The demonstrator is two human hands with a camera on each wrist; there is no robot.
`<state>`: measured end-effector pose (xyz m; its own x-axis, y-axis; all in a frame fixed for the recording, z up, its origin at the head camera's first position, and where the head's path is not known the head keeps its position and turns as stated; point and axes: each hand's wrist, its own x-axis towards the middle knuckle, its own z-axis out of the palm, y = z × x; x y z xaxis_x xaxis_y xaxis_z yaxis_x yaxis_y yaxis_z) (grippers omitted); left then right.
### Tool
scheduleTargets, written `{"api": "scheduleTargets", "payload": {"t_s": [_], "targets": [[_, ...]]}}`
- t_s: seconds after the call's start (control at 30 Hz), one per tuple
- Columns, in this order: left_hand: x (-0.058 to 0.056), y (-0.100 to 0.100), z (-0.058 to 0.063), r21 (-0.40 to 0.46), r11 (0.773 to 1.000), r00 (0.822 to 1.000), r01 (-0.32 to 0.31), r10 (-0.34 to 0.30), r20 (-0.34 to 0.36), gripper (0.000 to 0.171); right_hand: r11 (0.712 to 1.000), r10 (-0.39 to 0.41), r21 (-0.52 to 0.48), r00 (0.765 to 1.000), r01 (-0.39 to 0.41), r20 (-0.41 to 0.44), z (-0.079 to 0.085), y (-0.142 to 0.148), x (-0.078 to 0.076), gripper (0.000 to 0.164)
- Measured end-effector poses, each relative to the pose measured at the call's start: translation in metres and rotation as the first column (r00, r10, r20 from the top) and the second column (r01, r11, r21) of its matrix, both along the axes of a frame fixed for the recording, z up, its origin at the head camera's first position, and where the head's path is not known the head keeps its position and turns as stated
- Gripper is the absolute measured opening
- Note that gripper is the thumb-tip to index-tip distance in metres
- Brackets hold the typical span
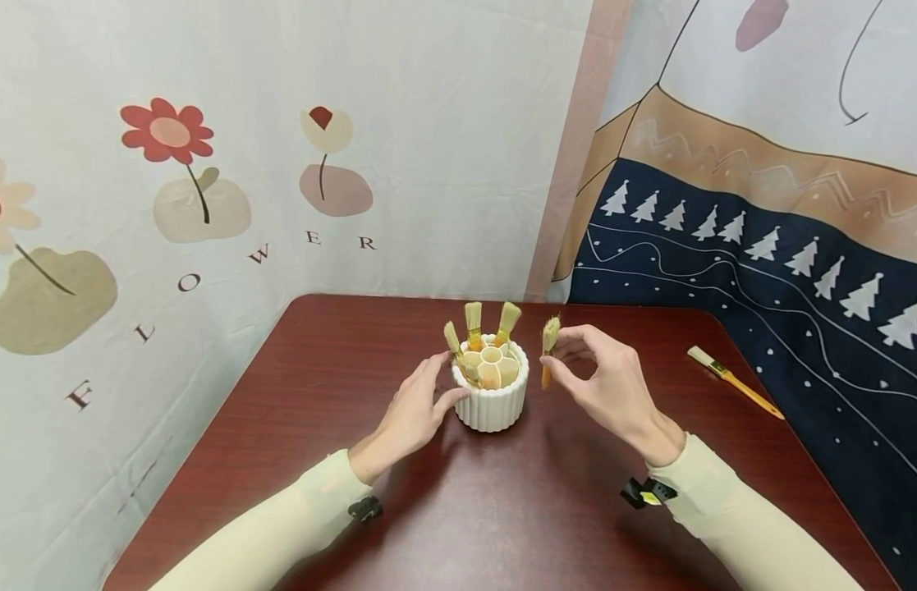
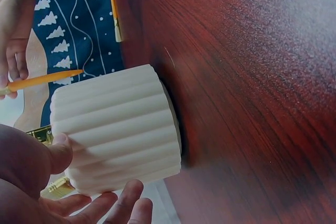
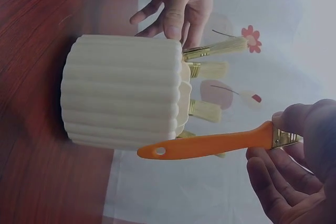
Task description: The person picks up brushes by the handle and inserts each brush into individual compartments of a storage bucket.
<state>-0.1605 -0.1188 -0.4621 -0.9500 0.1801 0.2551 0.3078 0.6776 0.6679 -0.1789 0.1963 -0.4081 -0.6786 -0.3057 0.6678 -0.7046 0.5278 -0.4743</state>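
Note:
A white fluted brush holder [image 1: 491, 412] with a flower-shaped divided top stands upright on the table. Several paintbrushes [image 1: 508, 318] stick out of its compartments, bristles up. My left hand [image 1: 410, 406] holds the holder at its left side, thumb at the front rim and fingers along the wall. Just right of the holder, my right hand [image 1: 609, 382] pinches another paintbrush [image 3: 210, 146] by its metal band. That brush points bristles up, its orange handle hanging down beside the holder's rim.
A loose paintbrush [image 1: 735, 382] with a yellow-orange handle lies near the right edge of the dark red table [image 1: 340, 361]. Behind the table hangs a pale flower-printed cloth [image 1: 443, 148]; a navy cloth with white trees [image 1: 724, 254] hangs on the right.

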Motion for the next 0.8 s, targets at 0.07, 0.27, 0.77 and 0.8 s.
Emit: {"api": "scheduleTargets", "payload": {"t_s": [0.07,0.27,0.77,0.8], "targets": [[0.0002,0.0001,-0.0003,0.004,1.000,1.000,-0.001,0.001,0.002,0.066,1.000,0.010,-0.006,1.000,-0.010,-0.003,0.0001,-0.0009,0.0006,0.044],[0.0005,0.0002,0.0001,0.005,1.000,1.000,0.000,0.000,-0.008,0.065,0.999,0.031,-0.024,0.999,-0.031,-0.013,0.0011,-0.0023,0.0020,0.046],[0.0002,0.0001,-0.0022,0.000,1.000,1.000,0.004,-0.004,-0.023,0.063,0.994,0.069,-0.080,0.997,-0.072,-0.040,0.0065,-0.0099,0.0053,0.043],[0.0001,0.0001,-0.0023,0.001,1.000,1.000,0.002,-0.002,-0.017,0.064,0.994,0.070,-0.083,0.997,-0.073,-0.041,0.0065,-0.0102,0.0054,0.042]]}}
